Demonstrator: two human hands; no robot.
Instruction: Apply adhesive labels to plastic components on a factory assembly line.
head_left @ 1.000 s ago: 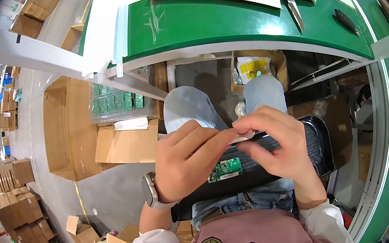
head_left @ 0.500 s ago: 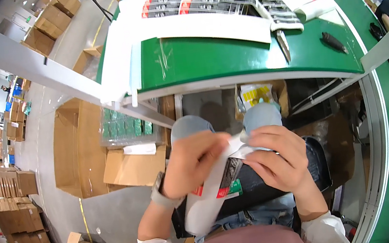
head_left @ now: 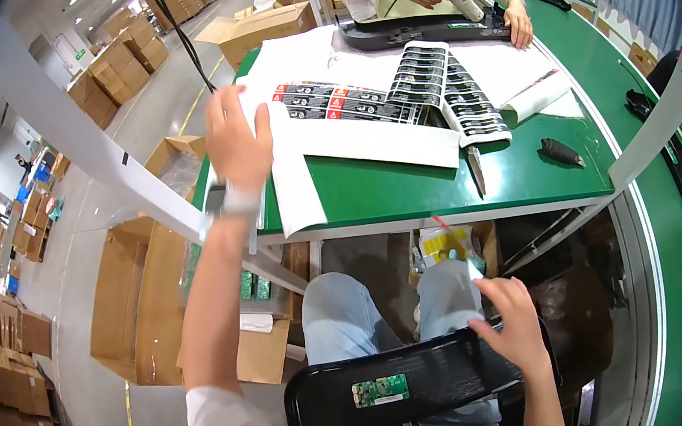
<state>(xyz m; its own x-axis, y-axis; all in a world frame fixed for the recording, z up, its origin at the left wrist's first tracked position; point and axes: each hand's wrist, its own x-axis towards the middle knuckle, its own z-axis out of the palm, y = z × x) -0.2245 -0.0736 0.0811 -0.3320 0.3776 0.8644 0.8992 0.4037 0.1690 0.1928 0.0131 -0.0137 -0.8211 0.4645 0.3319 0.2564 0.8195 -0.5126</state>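
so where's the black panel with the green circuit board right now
In the head view, the black panel lies across the person's lap, low centre, with the right hand on its right end.

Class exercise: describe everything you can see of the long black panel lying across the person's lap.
The black panel is a long, slightly curved piece that looks like glossy moulded plastic. It lies crosswise over the person's jeans-clad thighs, below the green table's edge. A small green circuit board sits fixed near its middle. The right hand rests on its right end, fingers over the upper edge. The left hand is away, up on the white sheets.
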